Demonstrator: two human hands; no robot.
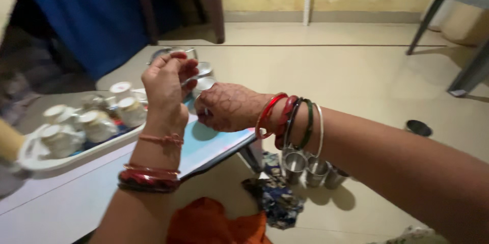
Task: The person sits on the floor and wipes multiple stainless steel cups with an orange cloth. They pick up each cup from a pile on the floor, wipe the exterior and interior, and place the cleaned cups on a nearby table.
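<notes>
Both hands are raised over the low table (61,198); left hand (165,89) has its fingers pinched together and right hand (229,106) is curled, but I can't tell what either holds; about six white cups sit in the white tray (76,157), untouched; three steel tumblers (310,167) on the floor; steel bowls behind too blurry to count.

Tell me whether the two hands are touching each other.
Cannot tell. In the head view the left hand and right hand meet near the fingertips, but that spot is blurred and partly hidden.
</notes>
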